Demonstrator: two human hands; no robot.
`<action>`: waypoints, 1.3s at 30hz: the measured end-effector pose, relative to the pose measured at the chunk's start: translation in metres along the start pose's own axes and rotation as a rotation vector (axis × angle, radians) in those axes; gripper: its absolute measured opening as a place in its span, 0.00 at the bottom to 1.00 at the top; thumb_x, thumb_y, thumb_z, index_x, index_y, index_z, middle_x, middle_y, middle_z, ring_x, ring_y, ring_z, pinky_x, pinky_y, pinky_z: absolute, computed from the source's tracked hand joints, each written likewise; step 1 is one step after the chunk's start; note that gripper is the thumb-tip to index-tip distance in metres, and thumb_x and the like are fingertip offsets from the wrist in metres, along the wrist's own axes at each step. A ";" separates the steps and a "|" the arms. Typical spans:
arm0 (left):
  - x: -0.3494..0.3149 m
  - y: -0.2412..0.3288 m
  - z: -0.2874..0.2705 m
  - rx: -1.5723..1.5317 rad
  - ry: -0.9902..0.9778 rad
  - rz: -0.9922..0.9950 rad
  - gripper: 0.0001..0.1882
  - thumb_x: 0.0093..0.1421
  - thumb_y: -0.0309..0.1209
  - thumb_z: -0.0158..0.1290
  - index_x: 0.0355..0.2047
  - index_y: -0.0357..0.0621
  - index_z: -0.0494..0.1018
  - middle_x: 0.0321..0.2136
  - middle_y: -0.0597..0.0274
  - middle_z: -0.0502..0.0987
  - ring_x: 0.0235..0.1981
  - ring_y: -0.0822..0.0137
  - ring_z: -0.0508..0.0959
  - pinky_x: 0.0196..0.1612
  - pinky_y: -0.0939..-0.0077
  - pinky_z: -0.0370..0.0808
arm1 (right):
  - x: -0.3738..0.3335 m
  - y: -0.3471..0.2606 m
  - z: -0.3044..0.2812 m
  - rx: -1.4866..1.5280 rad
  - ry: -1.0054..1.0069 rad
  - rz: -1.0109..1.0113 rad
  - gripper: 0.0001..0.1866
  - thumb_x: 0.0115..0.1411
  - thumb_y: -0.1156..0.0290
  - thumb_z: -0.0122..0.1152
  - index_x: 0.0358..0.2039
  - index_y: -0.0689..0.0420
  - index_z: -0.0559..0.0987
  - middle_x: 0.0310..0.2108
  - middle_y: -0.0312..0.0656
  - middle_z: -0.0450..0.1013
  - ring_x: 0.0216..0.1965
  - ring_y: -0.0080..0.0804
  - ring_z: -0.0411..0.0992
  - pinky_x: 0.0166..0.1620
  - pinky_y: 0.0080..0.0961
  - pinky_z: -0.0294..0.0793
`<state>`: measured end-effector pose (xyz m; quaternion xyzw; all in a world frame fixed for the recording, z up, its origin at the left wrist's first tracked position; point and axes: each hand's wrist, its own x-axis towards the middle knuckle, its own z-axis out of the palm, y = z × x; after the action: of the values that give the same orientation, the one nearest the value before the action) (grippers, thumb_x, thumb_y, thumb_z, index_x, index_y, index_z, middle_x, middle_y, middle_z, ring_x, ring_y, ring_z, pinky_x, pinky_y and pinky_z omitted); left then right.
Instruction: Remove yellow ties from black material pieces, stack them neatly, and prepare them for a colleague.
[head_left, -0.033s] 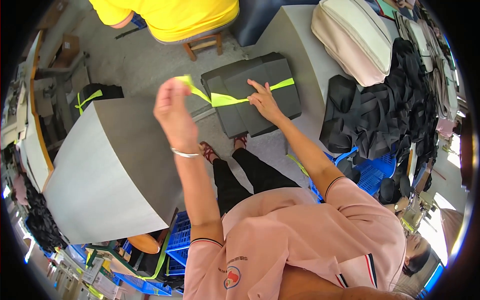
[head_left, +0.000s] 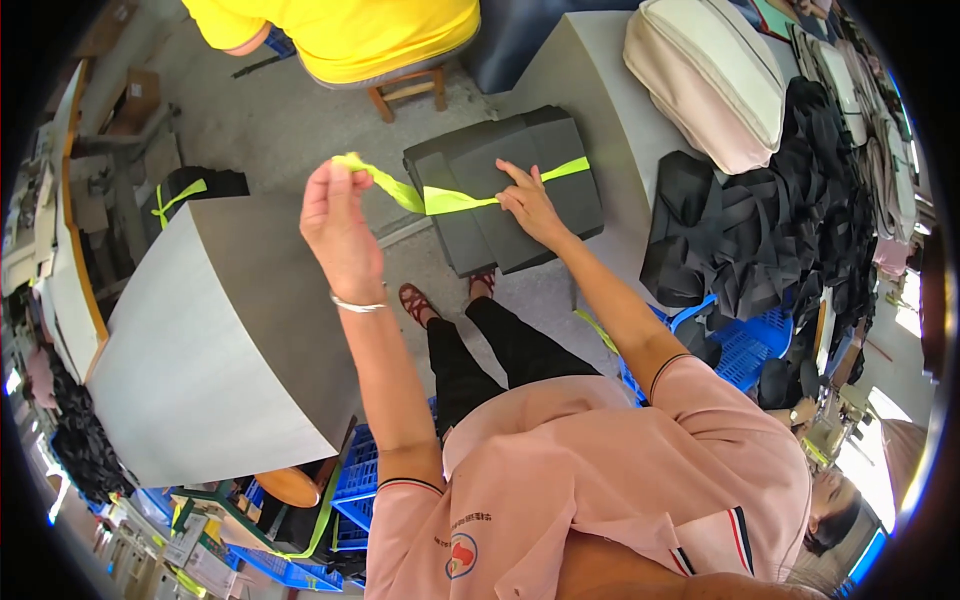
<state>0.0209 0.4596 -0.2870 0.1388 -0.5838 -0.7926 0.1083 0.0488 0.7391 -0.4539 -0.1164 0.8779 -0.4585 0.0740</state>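
Note:
A stack of dark grey-black sheet pieces (head_left: 475, 220) lies in front of me, with a neon yellow-green strip (head_left: 455, 200) wrapped across its top. My left hand (head_left: 340, 215), left of the stack, pinches the loose end of the strip and holds it raised, so the strip runs slightly twisted back to the stack. On top of the stack, my right hand (head_left: 530, 205) grips the strip between thumb and curled fingers, while its other fingers stretch out above. The strip's path under the stack is hidden.
Grey-sided tables stand left (head_left: 200, 350) and right (head_left: 610, 90). The right one bears a cream-and-pink bag (head_left: 705, 75) and a heap of black pieces (head_left: 760, 200). Blue crates (head_left: 745, 350) stand below. A person in yellow (head_left: 380, 35) sits on a wooden stool (head_left: 410, 92) ahead.
My left hand has shifted slightly left and toward me, drawing the strip's loose end along. My right hand and the stack stay in place.

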 end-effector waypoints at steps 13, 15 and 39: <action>-0.090 -0.191 -0.006 0.899 -0.072 -0.116 0.47 0.55 0.33 0.65 0.71 0.40 0.54 0.71 0.39 0.53 0.71 0.39 0.54 0.72 0.53 0.51 | -0.019 -0.027 -0.100 -0.148 -0.448 0.785 0.21 0.65 0.51 0.63 0.33 0.60 0.82 0.34 0.43 0.82 0.34 0.29 0.80 0.39 0.27 0.76; -0.090 -0.200 -0.009 0.802 0.107 -0.102 0.48 0.55 0.35 0.66 0.71 0.40 0.54 0.70 0.40 0.57 0.70 0.41 0.57 0.72 0.54 0.54 | -0.051 -0.021 -0.102 -0.303 -0.297 0.637 0.20 0.62 0.52 0.66 0.37 0.59 0.82 0.36 0.43 0.82 0.35 0.31 0.81 0.39 0.29 0.77; -0.066 -0.176 -0.032 0.089 -0.052 -0.742 0.48 0.67 0.70 0.36 0.72 0.44 0.58 0.71 0.60 0.61 0.72 0.60 0.58 0.71 0.55 0.52 | -0.028 -0.032 -0.045 0.593 0.307 0.508 0.10 0.62 0.77 0.63 0.45 0.62 0.77 0.34 0.34 0.77 0.36 0.19 0.73 0.40 0.21 0.73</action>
<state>0.0922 0.5045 -0.4576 0.3253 -0.5301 -0.7551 -0.2074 0.0691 0.7643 -0.4011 0.1999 0.7094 -0.6706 0.0836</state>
